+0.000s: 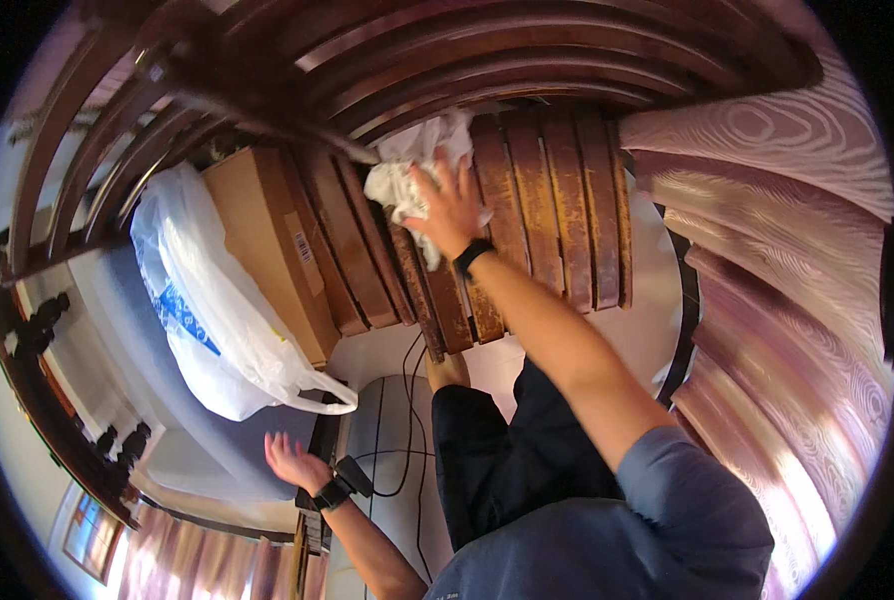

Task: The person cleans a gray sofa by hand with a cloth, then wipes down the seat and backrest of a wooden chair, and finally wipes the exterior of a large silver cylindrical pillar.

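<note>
My right hand (pixel 450 210) lies with spread fingers over a crumpled white cloth (pixel 390 187), holding it against the slats of a wooden bench seat (pixel 529 217). Reddish-brown finish on the slats is worn to yellowish patches. Beyond my fingers, a paler, thin white piece (pixel 435 135) lies by the backrest; whether it belongs to the cloth, I cannot tell. My left hand (pixel 297 461) hangs in the air with nothing in it, fingers apart, below the handle of a white plastic bag (pixel 221 300). Black bands sit on both wrists, with a small dark box at the left one.
A cardboard box (pixel 267 240) with a label stands on the bench beside the bag. The curved wooden backrest (pixel 507 45) rises at the far side. Black cables (pixel 413 420) hang by my legs. Pinkish curtains (pixel 784 300) fill the right side.
</note>
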The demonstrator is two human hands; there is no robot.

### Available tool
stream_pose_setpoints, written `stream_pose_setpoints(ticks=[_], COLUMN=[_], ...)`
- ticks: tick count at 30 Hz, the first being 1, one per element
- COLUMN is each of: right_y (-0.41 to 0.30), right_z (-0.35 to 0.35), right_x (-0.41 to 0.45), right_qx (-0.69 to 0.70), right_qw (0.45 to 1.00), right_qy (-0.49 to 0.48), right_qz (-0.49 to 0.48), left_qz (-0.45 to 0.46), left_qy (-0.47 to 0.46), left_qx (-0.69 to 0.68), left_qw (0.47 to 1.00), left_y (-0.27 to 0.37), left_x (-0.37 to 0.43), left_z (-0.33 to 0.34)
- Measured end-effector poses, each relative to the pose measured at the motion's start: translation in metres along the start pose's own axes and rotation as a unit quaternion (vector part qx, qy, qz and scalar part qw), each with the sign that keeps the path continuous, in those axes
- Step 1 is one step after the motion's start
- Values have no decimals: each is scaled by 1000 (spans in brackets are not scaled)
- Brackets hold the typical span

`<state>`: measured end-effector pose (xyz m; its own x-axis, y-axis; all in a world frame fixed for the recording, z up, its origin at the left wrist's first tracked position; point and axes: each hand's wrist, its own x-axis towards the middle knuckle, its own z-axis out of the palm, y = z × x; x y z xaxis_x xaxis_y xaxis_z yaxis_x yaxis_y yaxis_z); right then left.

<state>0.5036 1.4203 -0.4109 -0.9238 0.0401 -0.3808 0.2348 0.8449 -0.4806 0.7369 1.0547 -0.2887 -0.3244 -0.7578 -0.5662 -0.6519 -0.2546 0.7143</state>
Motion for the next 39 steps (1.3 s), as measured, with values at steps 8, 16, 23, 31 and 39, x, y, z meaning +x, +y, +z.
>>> stream_pose_setpoints(ticks=[8,16,23,31,39], right_y=[98,254,170,62,78], right_z=[-54,-89,-59,-5,42], right_x=[-16,-152,-152,-2,-120], right_qx=[-74,-171,-73,14,19], right_qw=[987,980,994,997,940], right_qy=[-131,-13,-53,74,-101], right_qz=[-62,-102,-63,-15,-325], left_qz=[316,600,761,705,736], left_qy=[-52,-281,-214,-131,-123], left_qx=[12,-38,194,522,651], left_qw=[947,748,581,463,138], left_y=[74,238,299,337,355], left_x=[-153,-181,-167,-165,-150], left_z=[119,250,334,349,359])
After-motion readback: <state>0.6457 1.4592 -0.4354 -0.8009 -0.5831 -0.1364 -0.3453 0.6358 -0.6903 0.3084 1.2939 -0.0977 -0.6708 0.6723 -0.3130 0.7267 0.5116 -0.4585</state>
